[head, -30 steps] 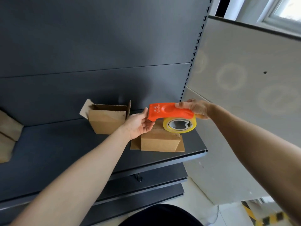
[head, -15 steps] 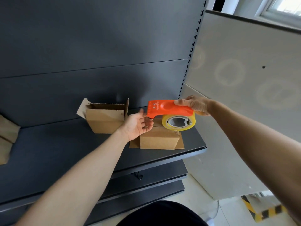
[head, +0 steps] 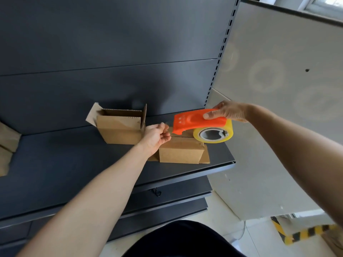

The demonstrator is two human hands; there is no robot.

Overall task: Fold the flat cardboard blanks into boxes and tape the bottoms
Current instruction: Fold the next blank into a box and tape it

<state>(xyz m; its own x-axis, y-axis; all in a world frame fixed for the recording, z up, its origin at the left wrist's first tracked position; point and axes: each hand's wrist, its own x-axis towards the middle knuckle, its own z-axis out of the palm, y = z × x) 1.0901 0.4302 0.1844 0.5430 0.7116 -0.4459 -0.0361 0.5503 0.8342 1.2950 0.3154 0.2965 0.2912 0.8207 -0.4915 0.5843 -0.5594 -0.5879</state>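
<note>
Gripping orange plastic tape dispenser [head: 193, 121] in right hand [head: 229, 111], left hand [head: 157, 135] pinching clear tape end, above cardboard box [head: 181, 152].

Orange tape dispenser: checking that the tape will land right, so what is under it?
Under the tape dispenser sits a closed cardboard box; its top seam is partly covered.

— What's sitting on the shelf?
— A brown cardboard box [head: 181, 152] is lying flaps-down near the right edge. A second box [head: 120, 128] is standing open behind-left. An orange tape dispenser [head: 200, 123] is hovering above the first.
</note>
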